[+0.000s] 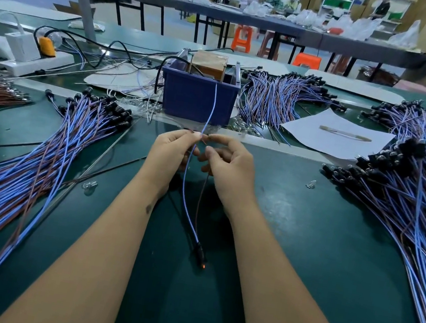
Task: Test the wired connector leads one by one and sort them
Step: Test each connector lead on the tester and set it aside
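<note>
Forearms: both of mine reach forward from the near edge over the green bench.
Lead under test: one connector lead, blue and brown wires, running from my fingers back to its black connector lying on the bench between my forearms; a small orange glow shows at the connector tip.
Left hand: fingers curled, pinching the blue wire near its free end.
Right hand: thumb and forefinger pinching the brown wire's end, close beside the left.
Test box: one blue bin just beyond my hands; a blue wire rises to it.
Progress: mid-test, I judge; this lead is not yet sorted.
Count: one pile of leads at left, one at right, two more behind; individual leads are too many to count, and which piles are tested I cannot tell.
</note>
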